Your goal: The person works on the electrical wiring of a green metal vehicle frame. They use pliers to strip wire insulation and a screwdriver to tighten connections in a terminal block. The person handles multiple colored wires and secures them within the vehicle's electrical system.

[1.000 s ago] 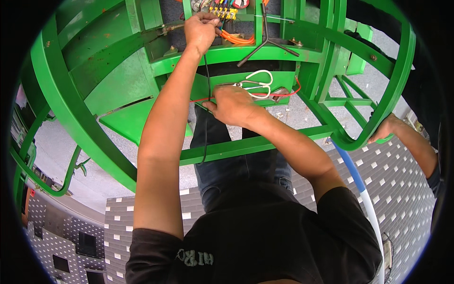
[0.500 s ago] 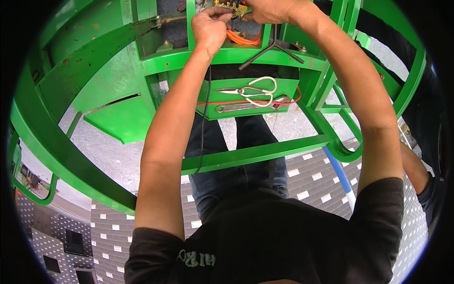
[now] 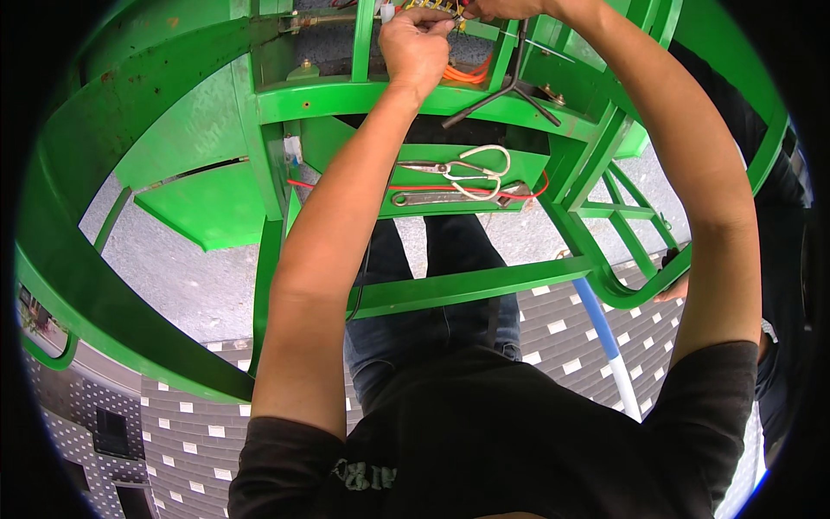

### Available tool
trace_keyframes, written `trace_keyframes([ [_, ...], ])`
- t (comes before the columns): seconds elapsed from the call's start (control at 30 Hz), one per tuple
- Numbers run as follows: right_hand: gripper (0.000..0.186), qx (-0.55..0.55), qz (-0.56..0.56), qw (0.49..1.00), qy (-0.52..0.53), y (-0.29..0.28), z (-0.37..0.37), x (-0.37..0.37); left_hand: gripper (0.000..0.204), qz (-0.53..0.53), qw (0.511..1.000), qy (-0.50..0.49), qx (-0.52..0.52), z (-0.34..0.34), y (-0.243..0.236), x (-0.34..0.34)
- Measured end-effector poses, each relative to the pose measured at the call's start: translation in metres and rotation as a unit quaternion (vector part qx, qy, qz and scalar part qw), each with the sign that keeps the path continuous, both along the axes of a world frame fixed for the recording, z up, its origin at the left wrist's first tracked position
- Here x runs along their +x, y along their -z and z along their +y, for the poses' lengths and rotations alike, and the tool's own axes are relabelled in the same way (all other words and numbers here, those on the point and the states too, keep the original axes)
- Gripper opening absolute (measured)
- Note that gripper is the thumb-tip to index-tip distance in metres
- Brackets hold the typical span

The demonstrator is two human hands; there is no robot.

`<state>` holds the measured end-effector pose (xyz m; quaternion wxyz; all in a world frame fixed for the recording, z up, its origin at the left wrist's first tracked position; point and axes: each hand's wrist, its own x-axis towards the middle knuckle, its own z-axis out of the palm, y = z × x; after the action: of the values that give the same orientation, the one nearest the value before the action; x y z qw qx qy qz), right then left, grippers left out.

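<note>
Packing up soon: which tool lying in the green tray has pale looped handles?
The scissors; the adjustable wrench beside them has a bare metal handle.

Blue-and-white pole (image 3: 600,327), grey paving (image 3: 194,441) dotted white.

Frame (image 3: 320,102) about left hand (image 3: 417,50) and right hand (image 3: 503,7): painted metal, glossy green; brown scuffs well left of the grip. Just below it, orange cables (image 3: 468,75), smooth, plastic-looking. Farther below: scissors (image 3: 446,169), bare-metal blades, pale coated-looking handles; wrench (image 3: 428,198), dull grey metal. Well below, black shirt (image 3: 519,432): matt cloth.
</note>
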<state>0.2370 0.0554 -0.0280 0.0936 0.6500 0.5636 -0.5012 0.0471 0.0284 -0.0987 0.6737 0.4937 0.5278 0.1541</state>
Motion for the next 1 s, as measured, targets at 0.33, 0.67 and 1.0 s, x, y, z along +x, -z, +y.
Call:
trace_keyframes([
  [0.33,0.017,-0.011,-0.022,1.0,-0.02,0.02,-0.004,0.003,0.009,0.083,0.993,-0.004,0.078,-0.009,-0.006,0.008],
  [0.67,0.02,0.04,-0.13,0.988,-0.072,0.038,-0.011,-0.004,0.009,0.073,0.996,-0.02,0.047,-0.011,-0.007,0.013],
  [1.0,0.023,0.018,-0.136,0.99,-0.027,0.014,-0.005,-0.01,0.007,0.086,0.996,-0.009,0.02,-0.007,-0.007,0.011],
])
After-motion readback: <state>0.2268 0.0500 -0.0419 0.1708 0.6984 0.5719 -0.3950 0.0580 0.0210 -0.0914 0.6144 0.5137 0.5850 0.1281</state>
